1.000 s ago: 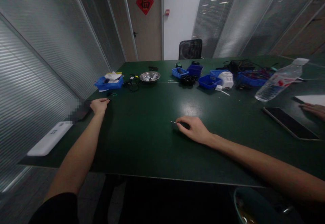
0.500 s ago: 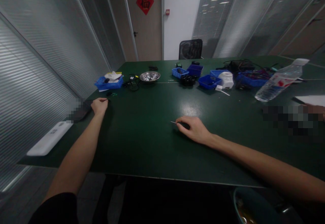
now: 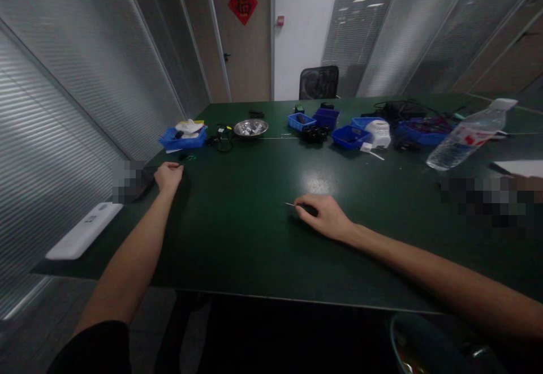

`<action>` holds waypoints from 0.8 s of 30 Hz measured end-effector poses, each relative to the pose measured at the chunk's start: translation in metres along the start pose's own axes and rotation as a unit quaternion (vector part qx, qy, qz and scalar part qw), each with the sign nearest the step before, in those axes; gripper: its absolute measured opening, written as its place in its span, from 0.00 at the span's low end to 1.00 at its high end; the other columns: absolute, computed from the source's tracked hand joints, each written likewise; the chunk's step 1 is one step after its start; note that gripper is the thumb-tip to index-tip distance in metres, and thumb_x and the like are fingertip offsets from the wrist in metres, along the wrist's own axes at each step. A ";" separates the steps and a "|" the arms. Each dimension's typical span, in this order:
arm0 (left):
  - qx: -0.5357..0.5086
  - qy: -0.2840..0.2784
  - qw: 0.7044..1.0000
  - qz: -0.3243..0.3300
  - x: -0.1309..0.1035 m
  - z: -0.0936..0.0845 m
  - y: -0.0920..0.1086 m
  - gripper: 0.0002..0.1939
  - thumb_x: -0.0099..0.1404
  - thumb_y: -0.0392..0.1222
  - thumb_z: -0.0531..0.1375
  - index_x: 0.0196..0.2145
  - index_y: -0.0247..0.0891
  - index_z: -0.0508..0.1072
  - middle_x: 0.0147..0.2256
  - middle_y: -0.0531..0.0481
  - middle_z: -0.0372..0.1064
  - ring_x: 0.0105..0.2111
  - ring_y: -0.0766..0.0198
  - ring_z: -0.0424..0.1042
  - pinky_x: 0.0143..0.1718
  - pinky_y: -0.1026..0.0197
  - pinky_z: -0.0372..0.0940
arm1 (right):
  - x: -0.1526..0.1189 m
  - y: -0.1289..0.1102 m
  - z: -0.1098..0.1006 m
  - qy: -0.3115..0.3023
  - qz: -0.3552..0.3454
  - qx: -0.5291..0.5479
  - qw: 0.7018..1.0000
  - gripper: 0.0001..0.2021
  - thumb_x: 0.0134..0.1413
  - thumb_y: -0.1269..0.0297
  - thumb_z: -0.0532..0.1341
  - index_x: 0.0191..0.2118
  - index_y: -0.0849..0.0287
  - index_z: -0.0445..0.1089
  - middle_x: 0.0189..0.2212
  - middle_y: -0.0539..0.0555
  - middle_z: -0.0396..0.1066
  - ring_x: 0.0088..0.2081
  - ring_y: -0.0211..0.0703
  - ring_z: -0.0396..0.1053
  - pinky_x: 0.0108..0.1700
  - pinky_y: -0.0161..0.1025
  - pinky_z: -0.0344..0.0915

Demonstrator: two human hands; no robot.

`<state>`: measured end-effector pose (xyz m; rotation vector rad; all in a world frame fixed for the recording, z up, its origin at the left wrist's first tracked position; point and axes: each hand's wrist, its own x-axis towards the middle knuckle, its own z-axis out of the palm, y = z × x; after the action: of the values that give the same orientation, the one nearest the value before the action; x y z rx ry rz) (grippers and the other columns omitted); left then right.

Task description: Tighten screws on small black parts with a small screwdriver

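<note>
Clocked from the view's centre, the right hand [image 3: 326, 216] lies at 4 over the green table [image 3: 237, 244], pinching a thin rod [image 3: 289, 204] that points towards 9. The left hand [image 3: 168, 177] is at 9, fingertips together; whether they grip anything is unclear. A blue tray [image 3: 183, 142] sits at 10, a metal bowl [image 3: 250, 135] at 11, a bottle [image 3: 462, 141] at 3, a white slab [image 3: 85, 232] between 8 and 9. A chair [image 3: 319, 82] stands at 1.
</note>
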<state>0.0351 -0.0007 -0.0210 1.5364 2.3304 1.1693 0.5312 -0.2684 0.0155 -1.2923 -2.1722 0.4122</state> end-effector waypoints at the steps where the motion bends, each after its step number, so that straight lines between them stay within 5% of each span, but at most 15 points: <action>1: 0.003 -0.002 1.000 0.005 -0.001 0.000 0.001 0.13 0.61 0.43 0.68 0.43 0.37 0.81 0.36 0.44 0.79 0.40 0.50 0.78 0.51 0.53 0.69 | 0.000 0.000 0.000 0.000 -0.002 0.000 1.000 0.14 0.71 0.57 0.57 0.49 0.57 0.78 0.42 0.55 0.80 0.37 0.44 0.76 0.40 0.42 0.70; 17: 0.014 -0.022 1.000 -0.004 0.003 0.000 -0.002 0.15 0.61 0.51 0.70 0.39 0.38 0.81 0.35 0.44 0.79 0.39 0.51 0.78 0.47 0.54 0.69 | 0.000 -0.001 -0.001 -0.005 0.003 0.006 1.000 0.14 0.71 0.57 0.58 0.50 0.57 0.78 0.42 0.55 0.80 0.37 0.45 0.76 0.40 0.42 0.71; 24: 0.020 -0.022 1.000 0.006 0.005 0.001 -0.002 0.11 0.64 0.46 0.67 0.39 0.36 0.81 0.38 0.40 0.79 0.42 0.48 0.78 0.49 0.52 0.69 | 0.000 -0.001 -0.001 -0.005 0.006 0.006 1.000 0.14 0.71 0.58 0.58 0.50 0.57 0.78 0.42 0.55 0.79 0.38 0.44 0.76 0.39 0.41 0.70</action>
<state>0.0315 0.0036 -0.0218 1.5734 2.3331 1.0874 0.5315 -0.2690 0.0165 -1.2999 -2.1671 0.4365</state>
